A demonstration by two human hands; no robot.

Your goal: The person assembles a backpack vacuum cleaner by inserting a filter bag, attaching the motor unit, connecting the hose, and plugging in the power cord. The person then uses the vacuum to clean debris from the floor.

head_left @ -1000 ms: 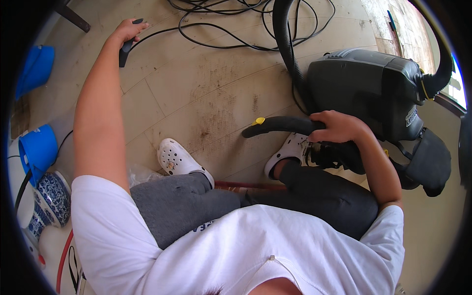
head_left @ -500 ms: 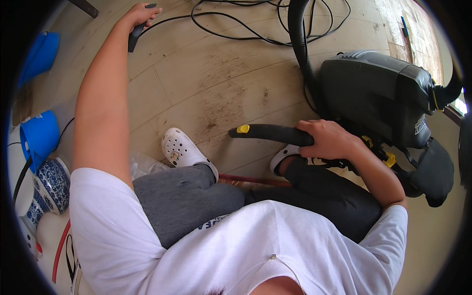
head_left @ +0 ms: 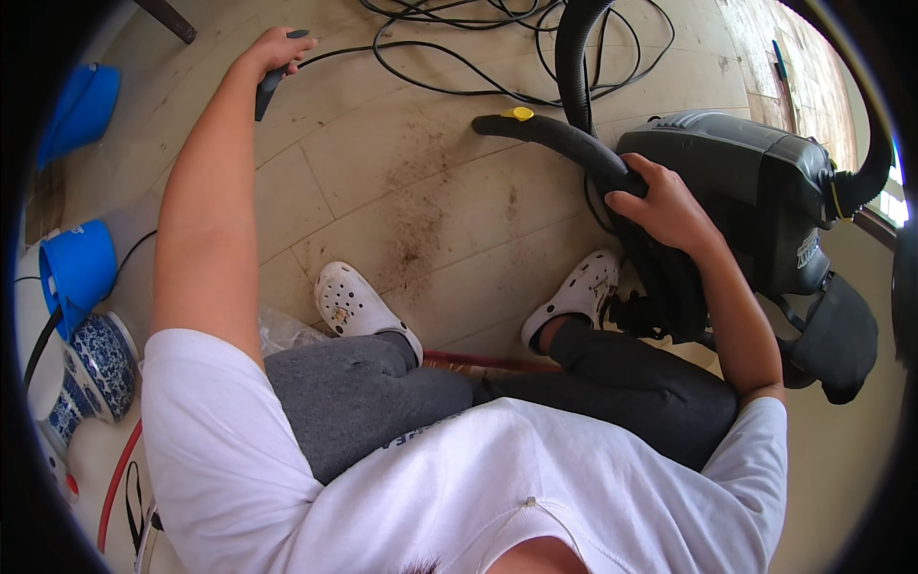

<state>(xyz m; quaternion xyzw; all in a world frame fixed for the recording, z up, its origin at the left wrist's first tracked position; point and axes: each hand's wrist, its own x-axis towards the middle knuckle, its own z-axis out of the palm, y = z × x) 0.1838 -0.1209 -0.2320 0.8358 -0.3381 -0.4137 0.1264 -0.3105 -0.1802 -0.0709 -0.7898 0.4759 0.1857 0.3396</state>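
Note:
My left hand (head_left: 272, 52) reaches out to the far left, its fingers closed round a dark grey nozzle (head_left: 265, 96) with a flat end, above the floor. On the right, my right hand (head_left: 672, 206) grips the black curved hose handle (head_left: 564, 142), which has a yellow slider (head_left: 518, 113) near its open end. The handle's tip points left over the floor. Close by my right hand stands a black and grey backpack vacuum cleaner (head_left: 724, 177), joined to the ribbed hose (head_left: 572, 67). Dark dirt (head_left: 416, 220) is scattered on the pale plank floor (head_left: 287, 182) between my hands.
A black power cord (head_left: 449, 57) loops across the far floor. Blue buckets (head_left: 91, 110) and a blue-and-white porcelain pot (head_left: 103, 359) stand at the left. My feet wear white clogs (head_left: 356, 304), with a clear plastic bag (head_left: 283, 330) beside the left one and a red hose (head_left: 497, 363) behind.
My right hand has carried the hose handle farther away and slightly right, so the handle now slants up to the left. The left hand with the nozzle has shifted slightly toward me.

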